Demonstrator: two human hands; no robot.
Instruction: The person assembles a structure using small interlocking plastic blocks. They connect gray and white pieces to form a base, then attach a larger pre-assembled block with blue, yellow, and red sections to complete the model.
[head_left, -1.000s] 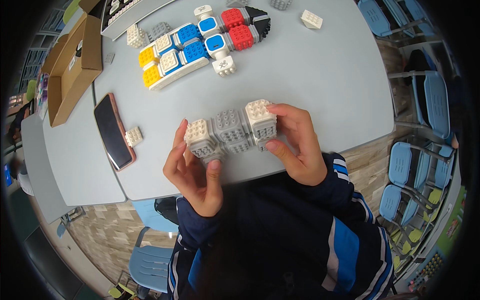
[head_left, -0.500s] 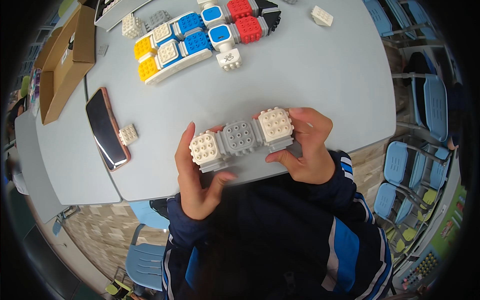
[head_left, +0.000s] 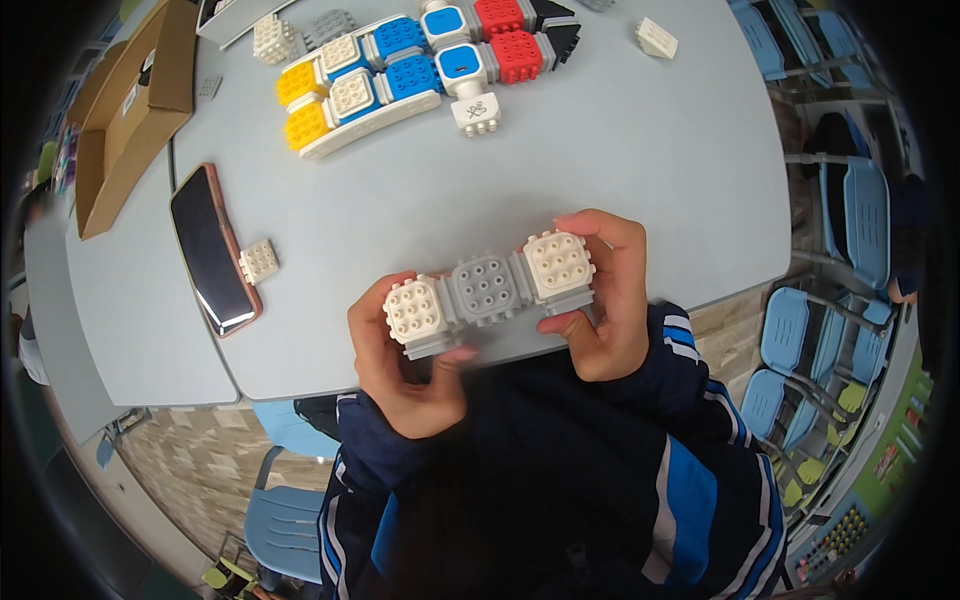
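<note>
The left hand (head_left: 400, 375) and right hand (head_left: 605, 300) grasped a studded three-cube row (head_left: 488, 290): white ends, grey middle.

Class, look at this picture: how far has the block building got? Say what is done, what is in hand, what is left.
Done: three blocks joined in a row, cream, grey, cream. In hand: the left hand and right hand hold its two ends above the table. Left: the coloured blocks and a small cream block by the phone lie unused.

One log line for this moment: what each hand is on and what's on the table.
left hand: holds white end of three-cube row | right hand: holds other white end | table: coloured cube set, phone
</note>
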